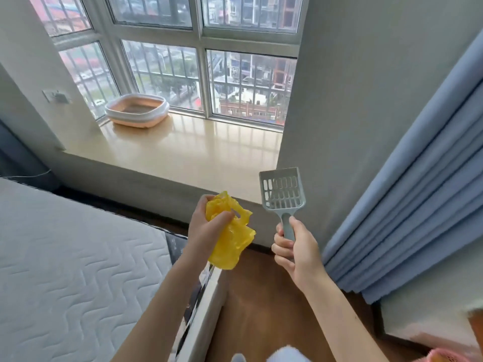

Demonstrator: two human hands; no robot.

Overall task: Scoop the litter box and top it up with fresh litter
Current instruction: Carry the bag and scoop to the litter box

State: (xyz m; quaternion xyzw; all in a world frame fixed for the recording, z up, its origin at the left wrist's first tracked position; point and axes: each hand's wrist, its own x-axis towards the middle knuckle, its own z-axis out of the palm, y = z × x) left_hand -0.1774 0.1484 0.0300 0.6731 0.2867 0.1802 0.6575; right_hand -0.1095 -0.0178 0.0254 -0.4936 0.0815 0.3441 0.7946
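Observation:
A pink litter box (137, 109) with a white rim sits at the far left end of the beige window ledge (188, 152), with grey litter showing inside. My left hand (206, 226) grips a crumpled yellow plastic bag (231, 239) in front of the ledge's near edge. My right hand (295, 246) holds the handle of a grey-green slotted litter scoop (282, 190), blade upright and empty. Both hands are well short of the litter box.
A white quilted mattress (73, 257) fills the lower left. Blue curtains (418, 205) hang at the right beside a grey wall pillar (352, 100). Brown wooden floor (261, 296) runs between bed and curtain. Barred windows (209, 61) back the ledge.

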